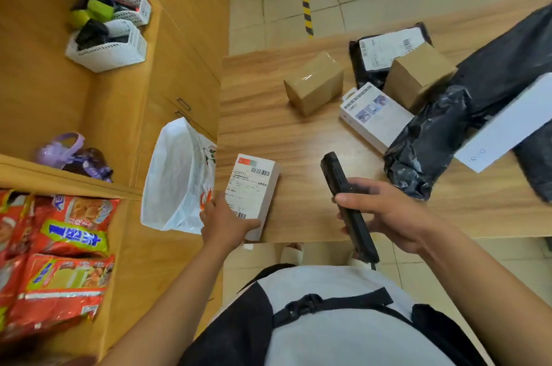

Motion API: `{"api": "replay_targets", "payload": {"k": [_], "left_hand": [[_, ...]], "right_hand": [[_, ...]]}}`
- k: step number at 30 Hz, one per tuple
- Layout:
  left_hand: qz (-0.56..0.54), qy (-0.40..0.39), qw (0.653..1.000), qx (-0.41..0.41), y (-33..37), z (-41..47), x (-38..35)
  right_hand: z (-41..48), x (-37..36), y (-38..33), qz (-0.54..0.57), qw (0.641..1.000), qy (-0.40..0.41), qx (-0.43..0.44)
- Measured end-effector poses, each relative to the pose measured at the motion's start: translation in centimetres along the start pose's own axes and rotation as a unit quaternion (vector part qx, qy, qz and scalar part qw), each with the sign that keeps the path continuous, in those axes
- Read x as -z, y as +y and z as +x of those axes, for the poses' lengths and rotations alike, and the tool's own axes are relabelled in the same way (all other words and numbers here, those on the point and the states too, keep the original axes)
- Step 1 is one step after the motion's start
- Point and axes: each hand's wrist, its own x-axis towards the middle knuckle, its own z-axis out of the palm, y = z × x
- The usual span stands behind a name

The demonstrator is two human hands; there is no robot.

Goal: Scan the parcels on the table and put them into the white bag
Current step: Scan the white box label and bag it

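My left hand (222,223) grips the near end of a white box parcel (254,189) with a shipping label, at the table's near left corner. An open white plastic bag (176,174) hangs just left of that corner, beside the hand. In my right hand (385,210) I hold a black handheld scanner (343,198), its head pointing away from me over the table. Further back lie a taped brown carton (313,81), a second brown carton (418,75), a white retail box (373,117), a labelled black mailer (385,48) and crumpled black poly bags (433,141).
The wooden table (268,123) stands against wooden cabinets (185,45) on the left. A long white box (507,126) lies on the black bags at right. Shelves at left hold white baskets (110,48) and red snack packs (59,246). Tiled floor with hazard tape lies beyond.
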Motion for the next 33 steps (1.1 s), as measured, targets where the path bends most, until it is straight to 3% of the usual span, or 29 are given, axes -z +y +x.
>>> {"api": "replay_targets", "payload": {"k": [9, 15, 33], "left_hand": [[-0.111, 0.091, 0.981, 0.131, -7.5, 4.5, 5.0], [-0.126, 0.099, 0.972, 0.174, -11.9, 10.3, 7.8], [-0.091, 0.045, 0.988, 0.114, -16.6, 24.5, 9.7]], "right_hand": [[2.6, -4.9, -2.1, -0.107, 0.994, -0.009, 0.020], [4.1, -8.4, -2.8, -0.136, 0.990, 0.017, 0.018], [6.3, -16.4, -1.8, -0.118, 0.982, 0.147, 0.014]]}}
